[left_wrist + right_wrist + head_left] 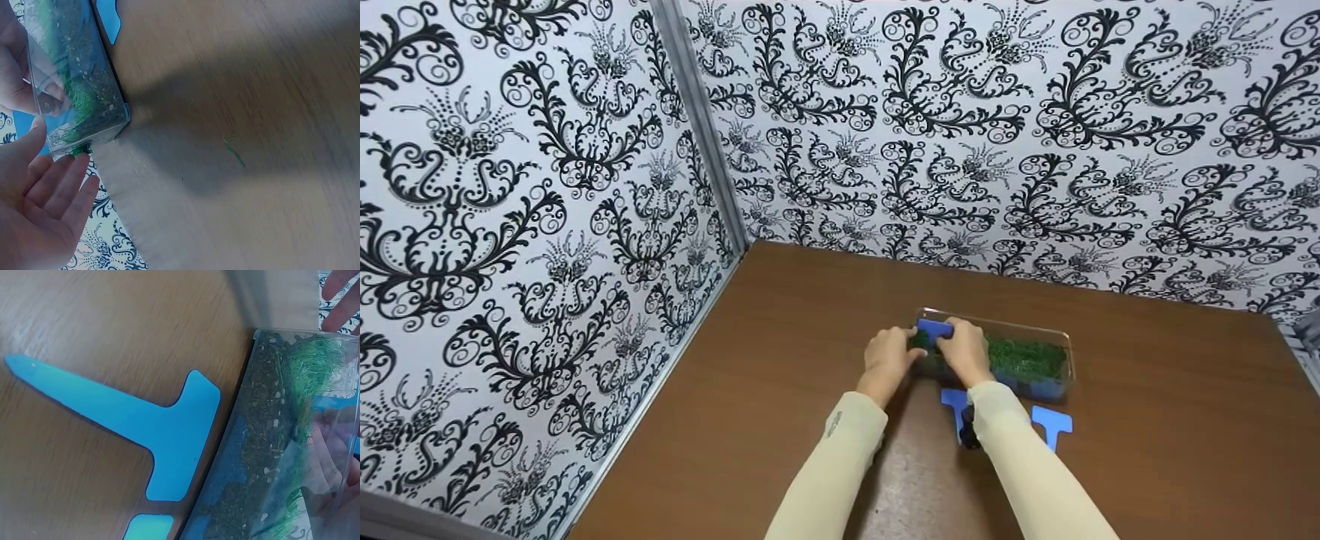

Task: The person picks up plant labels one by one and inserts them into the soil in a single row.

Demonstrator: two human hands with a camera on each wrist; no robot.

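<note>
A clear rectangular plastic box (pixel 1071 360) holds dark soil (pixel 264 405) with green grass (pixel 1027 360) growing on top. At its left end my right hand (pixel 966 351) grips a blue T-shaped plant label (pixel 935 327), whose stem is hidden among the grass and fingers. Beside the box's left end is my left hand (pixel 887 352); in the left wrist view its fingers (pixel 64 188) extend fairly straight past the end wall, the thumb close to the rim. Two more blue plant labels, one (pixel 954 397) nearer the box's left and another (pixel 1051 421) farther right, lie in front of the box.
The box stands on a brown wooden table (pixel 795 315). Black-and-white patterned walls (pixel 960 150) border the table at the back and left. One loose green blade (pixel 236 154) lies on the tabletop in the left wrist view.
</note>
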